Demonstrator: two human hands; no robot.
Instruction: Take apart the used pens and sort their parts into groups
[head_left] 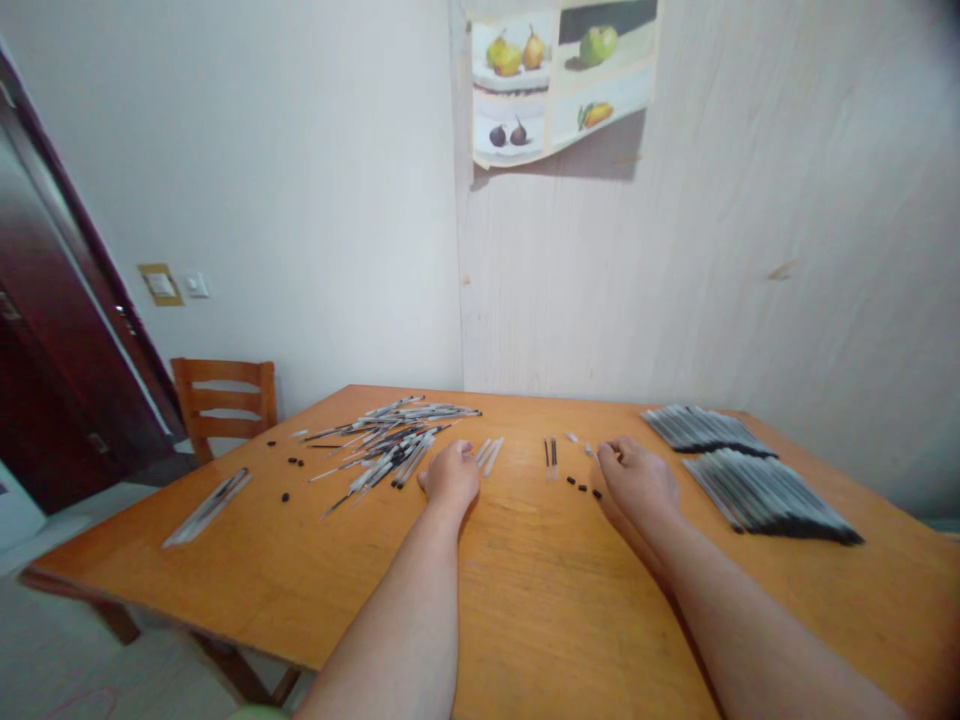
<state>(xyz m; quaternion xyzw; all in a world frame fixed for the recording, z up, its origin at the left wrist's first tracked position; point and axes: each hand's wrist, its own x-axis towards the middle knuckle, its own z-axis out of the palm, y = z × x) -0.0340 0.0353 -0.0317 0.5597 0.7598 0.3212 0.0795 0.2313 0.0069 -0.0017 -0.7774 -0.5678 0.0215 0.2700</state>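
My left hand (452, 472) rests on the table with its fingers curled, between a loose pile of pen parts (397, 440) and several clear pen barrels (493, 456). What it holds, if anything, is hidden behind the hand. My right hand (637, 476) is closed, thumb and forefinger close together beside small whitish pen pieces (589, 450); I cannot make out what is in the pinch. Between the hands lie two dark ink refills (554, 452), side by side. Several black caps (582, 488) sit in a short row just left of my right hand.
Two neat stacks of pens, one behind (705, 430) and one in front (772, 495), lie at the right of the wooden table (525, 620). Clear strips (208, 508) and loose black caps (286, 497) are at the left. A wooden chair (229, 399) stands beyond the left edge.
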